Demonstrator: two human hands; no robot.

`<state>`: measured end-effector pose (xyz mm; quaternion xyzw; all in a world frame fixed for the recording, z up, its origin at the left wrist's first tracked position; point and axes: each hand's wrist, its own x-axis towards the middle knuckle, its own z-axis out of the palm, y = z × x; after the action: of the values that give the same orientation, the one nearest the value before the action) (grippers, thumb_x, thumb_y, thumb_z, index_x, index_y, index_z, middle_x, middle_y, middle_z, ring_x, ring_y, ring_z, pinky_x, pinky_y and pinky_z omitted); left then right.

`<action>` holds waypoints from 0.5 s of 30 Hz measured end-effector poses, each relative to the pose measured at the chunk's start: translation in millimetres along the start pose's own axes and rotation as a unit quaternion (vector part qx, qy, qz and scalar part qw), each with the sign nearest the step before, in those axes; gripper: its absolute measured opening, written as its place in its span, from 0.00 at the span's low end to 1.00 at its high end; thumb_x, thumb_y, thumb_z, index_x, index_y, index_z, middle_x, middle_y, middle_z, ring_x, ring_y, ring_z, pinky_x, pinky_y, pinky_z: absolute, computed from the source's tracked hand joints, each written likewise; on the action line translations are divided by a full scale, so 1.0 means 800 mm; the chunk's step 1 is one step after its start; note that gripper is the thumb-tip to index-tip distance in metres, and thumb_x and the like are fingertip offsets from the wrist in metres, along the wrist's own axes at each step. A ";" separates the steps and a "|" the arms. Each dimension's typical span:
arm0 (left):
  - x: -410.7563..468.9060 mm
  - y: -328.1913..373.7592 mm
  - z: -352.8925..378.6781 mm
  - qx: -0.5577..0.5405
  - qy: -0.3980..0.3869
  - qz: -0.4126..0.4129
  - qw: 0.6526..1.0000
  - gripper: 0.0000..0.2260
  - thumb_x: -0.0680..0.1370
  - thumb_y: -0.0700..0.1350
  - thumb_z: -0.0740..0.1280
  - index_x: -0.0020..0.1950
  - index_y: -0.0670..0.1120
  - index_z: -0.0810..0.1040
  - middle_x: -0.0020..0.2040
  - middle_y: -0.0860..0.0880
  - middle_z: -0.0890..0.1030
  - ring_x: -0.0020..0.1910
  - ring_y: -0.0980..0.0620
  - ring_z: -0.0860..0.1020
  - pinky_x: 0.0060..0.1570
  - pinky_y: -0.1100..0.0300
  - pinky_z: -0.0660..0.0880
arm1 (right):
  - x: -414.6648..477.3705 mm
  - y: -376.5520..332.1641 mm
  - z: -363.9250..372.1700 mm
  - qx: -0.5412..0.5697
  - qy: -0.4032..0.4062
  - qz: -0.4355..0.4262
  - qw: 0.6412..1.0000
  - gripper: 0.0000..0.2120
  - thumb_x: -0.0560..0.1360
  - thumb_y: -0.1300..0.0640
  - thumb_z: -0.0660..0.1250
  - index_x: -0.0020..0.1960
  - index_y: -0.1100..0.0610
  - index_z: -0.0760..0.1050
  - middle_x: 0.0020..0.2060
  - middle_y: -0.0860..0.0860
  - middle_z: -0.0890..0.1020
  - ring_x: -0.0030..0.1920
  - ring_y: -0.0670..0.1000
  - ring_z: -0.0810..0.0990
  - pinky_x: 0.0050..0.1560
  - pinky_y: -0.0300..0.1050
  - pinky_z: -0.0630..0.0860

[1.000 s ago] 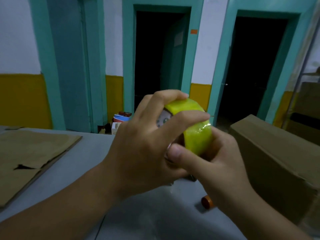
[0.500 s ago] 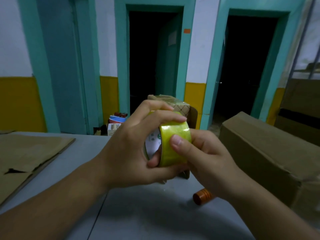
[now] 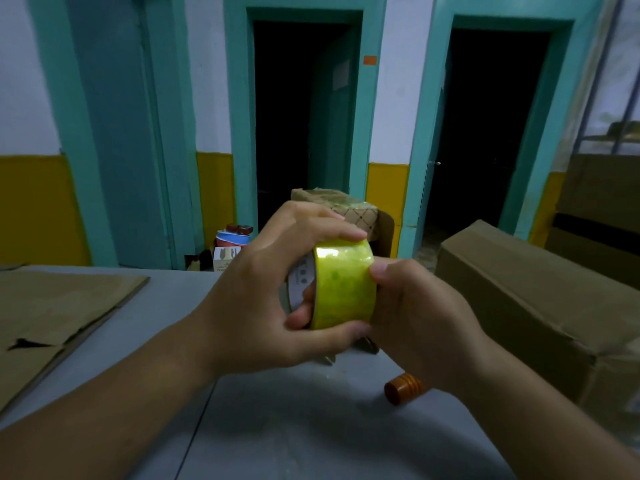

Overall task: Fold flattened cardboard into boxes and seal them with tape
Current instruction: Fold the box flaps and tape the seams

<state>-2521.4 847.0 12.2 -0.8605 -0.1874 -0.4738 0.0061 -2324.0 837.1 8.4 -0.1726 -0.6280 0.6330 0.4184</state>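
Head view: we hold a glossy yellow tape roll [image 3: 344,284], white paper core, above the smooth grey desk [image 3: 277,427]; our left hand [image 3: 263,306] curls its fingers round it, our right hand [image 3: 415,313] pinches it, thumb slid rightward since earlier

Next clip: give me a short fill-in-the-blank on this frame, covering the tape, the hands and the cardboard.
1. The left hand and the right hand both grip the tape roll, whose colour is ____.
2. The flat cardboard lies on the table to the ____ of the hands.
3. The assembled box stands to their ____.
Missing words: yellow; left; right.
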 end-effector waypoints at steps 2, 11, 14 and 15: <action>0.000 0.000 0.000 0.024 -0.004 0.000 1.000 0.33 0.70 0.56 0.81 0.71 0.48 0.75 0.68 0.46 0.72 0.71 0.46 0.73 0.58 0.55 0.79 | 0.002 0.006 -0.003 -0.024 0.061 0.001 0.998 0.27 0.74 0.54 0.58 0.70 0.64 0.71 0.62 0.73 0.76 0.61 0.72 0.77 0.65 0.69 0.74; -0.002 0.001 0.004 0.084 0.005 0.000 0.996 0.34 0.69 0.58 0.81 0.71 0.48 0.76 0.68 0.45 0.72 0.69 0.46 0.74 0.57 0.47 0.78 | 0.001 0.008 0.002 -0.052 0.017 -0.039 0.998 0.26 0.72 0.51 0.60 0.60 0.70 0.75 0.50 0.68 0.79 0.51 0.62 0.79 0.53 0.57 0.78; -0.001 0.002 0.005 0.083 0.008 -0.004 0.996 0.35 0.69 0.58 0.82 0.71 0.47 0.76 0.68 0.45 0.72 0.70 0.46 0.74 0.58 0.49 0.79 | -0.001 0.007 0.006 -0.011 0.025 -0.036 0.999 0.20 0.73 0.57 0.55 0.56 0.65 0.78 0.46 0.63 0.82 0.47 0.58 0.83 0.50 0.52 0.81; -0.001 0.003 0.005 0.090 0.006 -0.004 0.996 0.35 0.68 0.59 0.82 0.71 0.48 0.76 0.69 0.46 0.72 0.70 0.47 0.74 0.58 0.49 0.79 | -0.002 0.007 0.007 0.003 0.032 -0.032 0.999 0.20 0.73 0.57 0.54 0.56 0.64 0.78 0.45 0.63 0.82 0.46 0.58 0.83 0.49 0.52 0.82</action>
<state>-2517.7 845.3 9.7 -0.8527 -0.2324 -0.4605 0.0828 -2329.1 832.9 3.8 -0.1714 -0.6176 0.6150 0.4592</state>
